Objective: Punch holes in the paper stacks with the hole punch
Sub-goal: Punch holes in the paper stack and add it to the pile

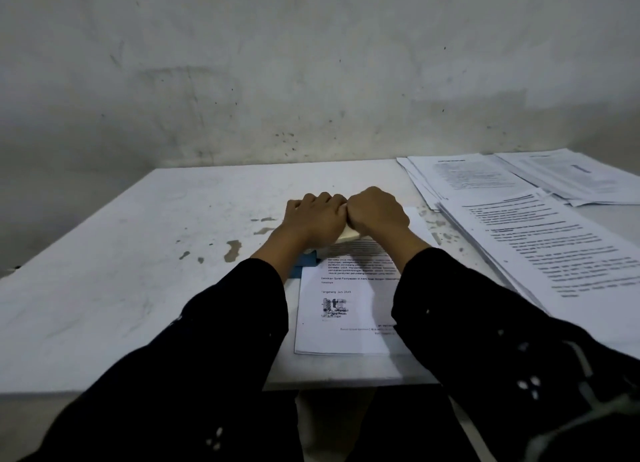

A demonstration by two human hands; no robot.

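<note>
Surface: white, scuffed, with chipped patches of paint left of the middle; its far edge meets a stained grey wall.
Hole punch: sits near the middle of the surface, mostly hidden under both hands; a pale lever end shows between the wrists, and a blue base shows just below the left wrist.
Paper stack in work: printed sheets lying flat, running from the near edge of the surface up to the hole punch; the top end of the stack passes under the hands, and whether it sits inside the punch cannot be told. A stamp or seal mark shows in its lower half.
Left hand: palm down on the hole punch, fingers curled over its far side, pressed against the right hand.
Right hand: closed in a loose fist on top of the hole punch, touching the left hand.
Sleeves: dark fabric with small pale dots, covering both forearms to the wrists.
Other paper stacks: several fanned piles of printed sheets along the right edge of the surface, the farthest ones at the far right corner, well apart from the hands.
</note>
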